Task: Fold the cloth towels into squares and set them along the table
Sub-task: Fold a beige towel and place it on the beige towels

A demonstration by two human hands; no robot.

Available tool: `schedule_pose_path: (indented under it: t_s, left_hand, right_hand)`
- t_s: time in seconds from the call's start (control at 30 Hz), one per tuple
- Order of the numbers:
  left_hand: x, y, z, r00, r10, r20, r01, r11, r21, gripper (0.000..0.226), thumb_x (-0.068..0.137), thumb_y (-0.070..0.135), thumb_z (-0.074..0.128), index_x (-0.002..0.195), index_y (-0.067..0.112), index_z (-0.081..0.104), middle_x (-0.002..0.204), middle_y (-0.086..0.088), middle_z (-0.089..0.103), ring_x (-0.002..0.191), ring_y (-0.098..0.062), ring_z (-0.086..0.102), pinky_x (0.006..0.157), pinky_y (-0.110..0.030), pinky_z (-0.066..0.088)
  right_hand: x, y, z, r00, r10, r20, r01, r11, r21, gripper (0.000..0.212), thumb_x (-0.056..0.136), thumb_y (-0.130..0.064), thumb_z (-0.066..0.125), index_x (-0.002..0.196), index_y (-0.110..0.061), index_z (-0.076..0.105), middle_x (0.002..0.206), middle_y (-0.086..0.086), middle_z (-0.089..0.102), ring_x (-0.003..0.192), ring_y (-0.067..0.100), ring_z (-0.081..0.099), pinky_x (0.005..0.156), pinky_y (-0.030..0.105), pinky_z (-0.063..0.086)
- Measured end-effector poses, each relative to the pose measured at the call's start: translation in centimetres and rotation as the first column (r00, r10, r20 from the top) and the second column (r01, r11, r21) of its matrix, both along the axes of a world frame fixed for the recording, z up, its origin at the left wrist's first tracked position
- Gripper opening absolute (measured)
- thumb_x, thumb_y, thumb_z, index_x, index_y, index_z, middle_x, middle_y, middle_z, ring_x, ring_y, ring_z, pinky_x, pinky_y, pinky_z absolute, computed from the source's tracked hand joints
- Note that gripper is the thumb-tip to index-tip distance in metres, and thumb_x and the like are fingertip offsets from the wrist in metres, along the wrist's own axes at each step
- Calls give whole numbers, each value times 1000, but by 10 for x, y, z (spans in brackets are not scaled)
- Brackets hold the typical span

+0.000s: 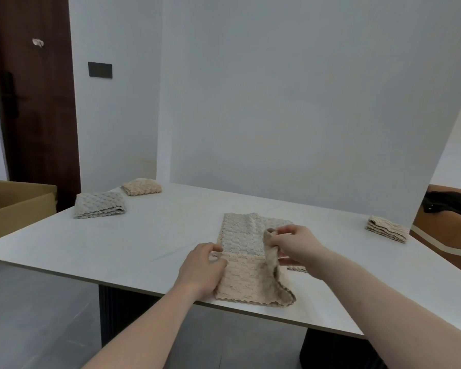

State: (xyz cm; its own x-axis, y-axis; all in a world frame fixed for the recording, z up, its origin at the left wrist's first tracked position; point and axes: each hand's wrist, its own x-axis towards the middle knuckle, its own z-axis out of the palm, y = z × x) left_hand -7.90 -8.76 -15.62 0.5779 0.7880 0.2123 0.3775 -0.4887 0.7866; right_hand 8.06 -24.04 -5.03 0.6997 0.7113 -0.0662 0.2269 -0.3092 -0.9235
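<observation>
1. A beige towel (246, 265) lies partly folded on the white table (133, 243), close to the near edge, in front of the person.
2. The near half of the towel is turned up over itself, so a beige face sits toward the person and a paler, greyer face shows beyond it.
3. The left hand (201, 267) rests at the towel's left edge, where the fold line runs; its fingers curl around that edge and pinch it.
4. The right hand (290, 245) has lifted the towel's right edge off the table, pinching a bunched strip of cloth between thumb and fingers; the strip hangs down to the near right corner.
5. A grey folded towel (99, 207) lies near the far left corner of the table, with a beige folded towel (141, 187) just beyond it.
6. A third folded towel (387, 228) sits at the table's right edge, well apart from the others.
7. A cardboard box (14, 206) stands to the left of the table, in front of a dark brown door (35, 102).
</observation>
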Motion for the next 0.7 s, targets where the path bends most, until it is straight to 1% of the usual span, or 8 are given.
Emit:
schedule_pose_path:
  t_s: [0.1, 0.23, 0.33, 0.43, 0.5, 0.6, 0.63, 0.7]
  left_hand:
    - [1, 5, -2, 997, -11, 71, 13, 999, -29, 12, 92, 34, 61, 96, 37, 71, 132, 18, 50, 132, -5, 44, 107, -31, 36]
    - [-2, 6, 2, 989, -28, 144, 44, 993, -107, 28, 79, 46, 52, 78, 39, 79, 133, 16, 51, 132, -8, 44, 112, -39, 36]
    - [-2, 6, 2, 986, -39, 163, 63, 987, -145, 31, 84, 53, 55, 81, 36, 81, 132, 17, 54, 126, -5, 48, 111, -38, 38]
    - [0, 7, 0, 990, -22, 141, 41, 991, -129, 54, 75, 75, 58, 92, 29, 80, 130, 21, 56, 121, -2, 53, 109, -36, 43]
    - [2, 7, -1, 995, -16, 103, 24, 997, -79, 45, 67, 75, 67, 82, 34, 78, 125, 26, 56, 120, -2, 54, 109, -36, 43]
    - [4, 9, -3, 995, 12, 95, -10, 1000, -19, 28, 72, 58, 78, 68, 31, 74, 117, 29, 57, 118, -2, 54, 106, -37, 43]
    - [4, 9, -3, 996, 24, 88, -23, 1000, -2, 27, 73, 55, 78, 66, 30, 73, 116, 28, 57, 117, -2, 54, 105, -37, 43]
    - [5, 10, -4, 998, 34, 60, -36, 999, 37, 27, 74, 52, 78, 64, 28, 71, 115, 27, 58, 116, -3, 54, 104, -36, 43]
  right_hand:
    - [-15, 13, -11, 999, 53, -1, -53, 999, -4, 30, 86, -13, 76, 113, -11, 65, 105, 12, 71, 72, 24, 73, 65, 37, 65]
    - [-30, 27, -29, 996, 89, -9, -90, 996, -10, 37, 84, -7, 74, 120, -13, 63, 110, 10, 68, 72, 23, 70, 73, 47, 65]
    - [-36, 31, -36, 987, 125, -101, -124, 992, 17, 42, 83, -2, 74, 122, -12, 61, 114, 8, 66, 73, 22, 73, 75, 42, 65]
    - [-35, 25, -35, 977, 160, -138, -151, 986, 76, 37, 88, -2, 71, 122, -12, 62, 119, 8, 64, 83, 25, 77, 78, 41, 65]
    - [-30, 18, -35, 990, 139, -22, -135, 982, 136, 32, 91, -4, 67, 120, -17, 66, 119, -1, 67, 85, 22, 77, 77, 39, 65]
    - [-13, -1, -45, 910, 22, 414, -54, 996, 65, 32, 93, -18, 63, 119, -36, 69, 113, -20, 68, 85, 5, 71, 76, 27, 58]
    - [-7, -7, -53, 849, 19, 528, -44, 998, 35, 31, 94, -26, 63, 121, -40, 68, 118, -23, 66, 92, -1, 67, 82, 25, 55]
    - [4, -15, -73, 779, 90, 621, -83, 996, -40, 36, 96, -41, 60, 132, -39, 64, 137, -26, 56, 116, -5, 57, 104, 29, 48]
